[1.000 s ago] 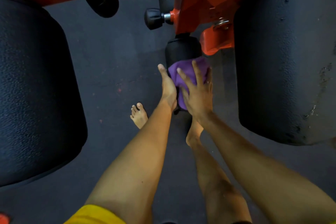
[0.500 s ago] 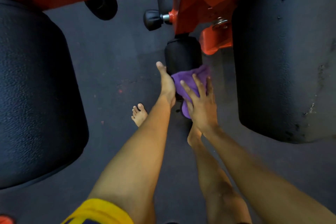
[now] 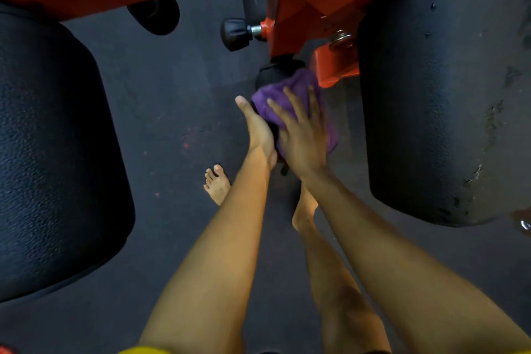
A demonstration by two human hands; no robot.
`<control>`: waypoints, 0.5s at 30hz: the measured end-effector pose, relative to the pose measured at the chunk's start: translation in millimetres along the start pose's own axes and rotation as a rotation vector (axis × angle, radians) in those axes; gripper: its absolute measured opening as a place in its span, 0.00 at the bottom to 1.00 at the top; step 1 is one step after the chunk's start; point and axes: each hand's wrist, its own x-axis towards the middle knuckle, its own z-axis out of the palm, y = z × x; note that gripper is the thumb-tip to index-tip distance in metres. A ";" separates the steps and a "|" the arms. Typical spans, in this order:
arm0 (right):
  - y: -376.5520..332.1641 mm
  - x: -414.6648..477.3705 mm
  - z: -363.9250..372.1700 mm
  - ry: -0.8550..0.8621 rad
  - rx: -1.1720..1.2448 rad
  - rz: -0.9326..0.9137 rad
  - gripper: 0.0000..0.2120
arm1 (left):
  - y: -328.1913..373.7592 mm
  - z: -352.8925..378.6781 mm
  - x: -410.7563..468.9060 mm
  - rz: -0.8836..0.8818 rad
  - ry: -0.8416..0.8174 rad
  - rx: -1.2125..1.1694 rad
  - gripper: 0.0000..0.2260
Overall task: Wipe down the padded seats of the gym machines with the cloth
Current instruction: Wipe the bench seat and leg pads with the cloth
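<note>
Risks, big to small.

- Large black pebbled vinyl seat pad (image 3: 57,138) on the left, and large black scuffed vinyl seat pad (image 3: 445,100) on the right. Both well apart from the cloth, easy to skip while busy on the small roller. Flaking patches along the right pad's near edge, likely to snag fibres or shed more.
- Orange-red painted steel frame (image 3: 301,23), far and overhead. Seems close above the camera, so a head knock likely on standing up.
- Dark rubber floor (image 3: 172,129) with a bare foot (image 3: 217,185) on it. Slip possible with a dripping cloth.
- Small black cylindrical foam roller pad (image 3: 273,73), centre. May turn under the wipe and get smeared, not cleaned.
- Purple cloth (image 3: 297,80), bunched over the roller's near-right side. Could slide off, or catch on the orange bracket just right of it.
- Right grip (image 3: 304,138) flat on the cloth, fingers spread and straight, pressing, nothing pinched. Pressure alone holding the cloth, so easy to drop.
- Left grip (image 3: 258,132) against the roller's left side, thumb straight. Fingers hidden behind the roller, so cannot tell whether wrapped round it.
- Black round pull-pin knob (image 3: 234,34), far left of the roller. Knuckle bump possible on a long stroke.

Writing: none readable. No brand, label or sticker seen.
</note>
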 end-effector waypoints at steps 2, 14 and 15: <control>13.6 -42.5 2.1 -0.050 0.021 -0.008 0.31 | 1.0 -8.6 19.7 -0.062 0.059 -0.023 0.46; -13.7 56.9 -13.5 -0.030 0.128 0.153 0.23 | -24.3 13.4 0.7 0.011 0.026 0.049 0.44; -13.1 49.7 -12.1 -0.019 0.109 0.134 0.24 | -19.9 12.2 -1.3 0.018 0.023 0.055 0.44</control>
